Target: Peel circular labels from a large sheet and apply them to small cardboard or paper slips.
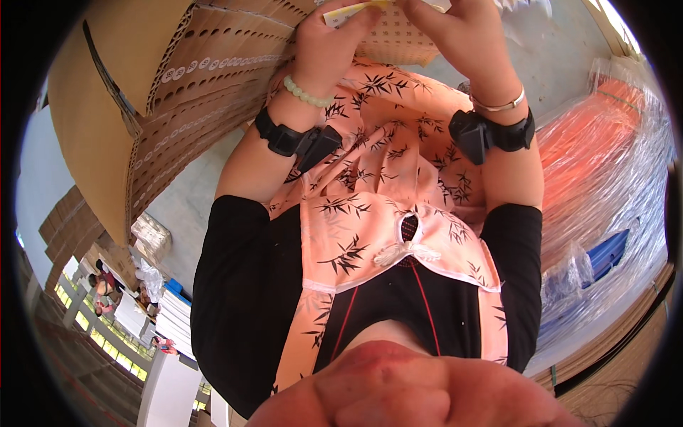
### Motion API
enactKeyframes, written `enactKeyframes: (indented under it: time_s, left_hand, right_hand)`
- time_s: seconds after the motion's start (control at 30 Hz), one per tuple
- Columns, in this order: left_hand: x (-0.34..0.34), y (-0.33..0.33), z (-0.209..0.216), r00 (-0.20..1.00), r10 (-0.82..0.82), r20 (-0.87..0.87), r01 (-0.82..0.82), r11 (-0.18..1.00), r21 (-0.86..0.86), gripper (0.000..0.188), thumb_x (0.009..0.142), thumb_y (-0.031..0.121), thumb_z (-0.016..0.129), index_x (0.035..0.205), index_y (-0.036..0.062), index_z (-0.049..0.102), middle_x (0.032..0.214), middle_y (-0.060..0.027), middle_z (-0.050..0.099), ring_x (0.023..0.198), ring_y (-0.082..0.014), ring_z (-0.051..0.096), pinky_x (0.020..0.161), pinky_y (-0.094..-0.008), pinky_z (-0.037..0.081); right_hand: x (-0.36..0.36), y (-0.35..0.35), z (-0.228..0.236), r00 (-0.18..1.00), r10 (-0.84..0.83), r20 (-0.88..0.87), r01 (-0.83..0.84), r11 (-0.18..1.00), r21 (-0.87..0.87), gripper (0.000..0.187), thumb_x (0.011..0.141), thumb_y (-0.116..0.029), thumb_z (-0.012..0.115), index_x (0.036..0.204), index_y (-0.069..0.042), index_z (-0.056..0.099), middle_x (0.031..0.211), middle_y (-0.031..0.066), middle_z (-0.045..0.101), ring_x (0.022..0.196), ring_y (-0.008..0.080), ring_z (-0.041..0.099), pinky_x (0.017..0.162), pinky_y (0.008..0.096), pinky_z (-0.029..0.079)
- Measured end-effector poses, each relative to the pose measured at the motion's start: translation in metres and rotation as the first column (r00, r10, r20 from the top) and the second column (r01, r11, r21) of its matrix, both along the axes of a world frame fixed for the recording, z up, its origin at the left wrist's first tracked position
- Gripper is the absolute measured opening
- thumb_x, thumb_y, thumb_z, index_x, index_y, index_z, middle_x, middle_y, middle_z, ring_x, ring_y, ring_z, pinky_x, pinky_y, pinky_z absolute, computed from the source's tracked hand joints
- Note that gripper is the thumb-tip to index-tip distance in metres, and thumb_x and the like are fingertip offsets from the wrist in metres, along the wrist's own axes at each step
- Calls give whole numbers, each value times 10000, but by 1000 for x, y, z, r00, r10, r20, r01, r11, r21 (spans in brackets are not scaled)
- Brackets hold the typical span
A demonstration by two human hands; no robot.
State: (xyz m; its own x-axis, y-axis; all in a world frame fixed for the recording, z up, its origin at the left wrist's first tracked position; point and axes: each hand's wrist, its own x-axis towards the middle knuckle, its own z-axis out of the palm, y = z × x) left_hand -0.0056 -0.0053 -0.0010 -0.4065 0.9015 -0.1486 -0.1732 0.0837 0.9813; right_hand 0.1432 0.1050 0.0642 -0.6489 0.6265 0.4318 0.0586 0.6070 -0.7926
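At the top edge, my left hand [324, 50] is closed on a white label sheet [348, 14] with a yellow border and small dark print. My right hand [462, 35] pinches at the sheet's right side, its thumb by the yellow border; its fingertips run out of the picture. Behind the sheet is a tan cardboard panel [395, 39] with rows of small marks. A tall stack of brown cardboard [206, 78] stands just left of my left hand, with rows of holes and round white stickers along its edges.
Bundles in clear wrap, orange [597, 124] and blue [608, 256], stand at the right. A large cardboard sheet [92, 142] leans at the left. Farther back at lower left are people [107, 292] and white tables [171, 391]. Grey floor [188, 199] shows between.
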Motion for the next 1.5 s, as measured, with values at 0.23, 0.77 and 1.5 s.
enactKeyframes:
  time_s: [0.23, 0.77, 1.5]
  left_hand:
    - [-7, -3, -6, 998, 13, -55, -12, 1000, 29, 211, 954, 106, 651, 1112, -33, 656, 944, -16, 672, 858, -86, 606, 750, -212, 493]
    - [2, 5, -9, 986, 30, -163, -13, 995, 101, 197, 942, 103, 663, 1091, -27, 664, 923, -12, 674, 833, -81, 607, 725, -216, 494]
    - [6, 7, -12, 981, 51, -187, -27, 991, 128, 179, 927, 100, 679, 1061, -19, 676, 893, -7, 677, 798, -75, 608, 690, -221, 496]
  right_hand:
    - [-36, -6, 31, 903, 189, -387, -107, 969, 223, 113, 751, -33, 629, 851, -22, 576, 824, 108, 591, 807, 258, 597, 731, 340, 492]
    - [-89, -12, 21, 771, 48, -634, 521, 525, 673, 176, 621, -171, 645, 721, -106, 515, 733, 39, 442, 661, 189, 524, 459, 286, 458]
    - [-83, 3, 26, 826, 4, -563, 524, 361, 771, 173, 604, -167, 652, 701, -118, 517, 759, 25, 458, 705, 182, 556, 452, 278, 490]
